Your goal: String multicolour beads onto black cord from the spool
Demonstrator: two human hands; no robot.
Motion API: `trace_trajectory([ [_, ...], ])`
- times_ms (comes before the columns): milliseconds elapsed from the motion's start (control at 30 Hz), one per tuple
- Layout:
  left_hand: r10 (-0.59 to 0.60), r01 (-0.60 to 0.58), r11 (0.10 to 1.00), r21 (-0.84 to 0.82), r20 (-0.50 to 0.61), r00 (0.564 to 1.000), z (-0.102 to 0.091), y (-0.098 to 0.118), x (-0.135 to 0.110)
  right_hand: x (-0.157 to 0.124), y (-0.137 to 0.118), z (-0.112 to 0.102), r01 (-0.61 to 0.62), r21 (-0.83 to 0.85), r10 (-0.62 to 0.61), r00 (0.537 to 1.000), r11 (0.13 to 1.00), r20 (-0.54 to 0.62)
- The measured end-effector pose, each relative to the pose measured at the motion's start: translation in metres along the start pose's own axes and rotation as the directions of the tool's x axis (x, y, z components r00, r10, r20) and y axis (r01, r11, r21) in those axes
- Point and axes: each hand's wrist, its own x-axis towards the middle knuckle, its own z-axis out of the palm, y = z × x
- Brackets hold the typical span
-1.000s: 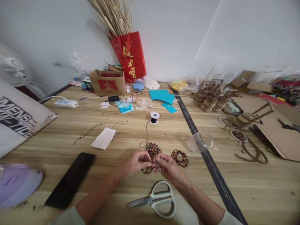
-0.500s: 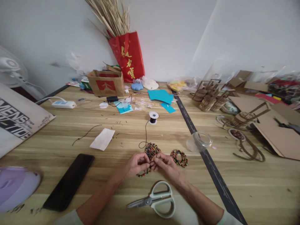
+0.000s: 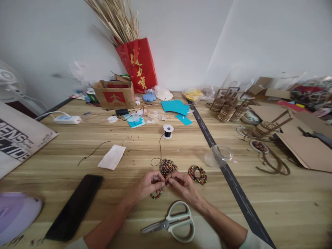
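My left hand (image 3: 153,183) and my right hand (image 3: 181,182) meet fingertip to fingertip over the table. Both are closed in a pinch on thin black cord, its details partly hidden by the fingers. A short strand of coloured beads (image 3: 156,196) hangs below my left hand. Just beyond the fingers lies a heap of multicoloured beads (image 3: 167,167). From there the black cord (image 3: 160,147) runs back to a white spool (image 3: 168,131) standing upright. To the right of my right hand rests a coiled bead bracelet (image 3: 197,175).
Scissors (image 3: 169,223) with pale green handles lie in front of my wrists. On the left are a black phone (image 3: 75,206) and a white paper piece (image 3: 112,157). A clear plastic cup (image 3: 218,155) lies to the right; small woven baskets (image 3: 229,107) stand further back.
The view has shifted slightly, moving the background a little left. My hands stay together, with the fingertips slightly shifted and the bead strand hanging a bit differently below.
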Motion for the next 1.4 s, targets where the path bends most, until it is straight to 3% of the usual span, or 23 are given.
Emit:
trace_trajectory([
  [367,-0.037,0.038,0.993,0.113,-0.008,0.999,0.004,0.000,-0.003,0.001,0.007,0.001,-0.037,0.086,0.036,0.999,0.996,0.014],
  [567,-0.061,0.062,0.996,0.066,-0.017,0.998,-0.003,0.006,-0.003,0.004,0.015,-0.002,-0.068,0.145,0.059,0.996,0.987,0.062],
  [867,-0.064,0.063,0.998,-0.021,-0.068,0.996,-0.010,0.005,-0.001,0.002,0.020,-0.004,0.045,-0.144,-0.047,0.999,0.989,-0.008],
  [1000,-0.066,0.063,0.997,-0.032,-0.077,0.995,-0.011,0.005,-0.001,0.003,0.024,-0.009,0.040,-0.190,-0.049,0.998,0.981,-0.047],
  [1400,-0.065,0.064,0.998,-0.025,-0.078,0.995,-0.012,0.002,0.000,0.006,0.021,-0.012,-0.123,0.192,0.139,0.988,0.974,-0.071],
])
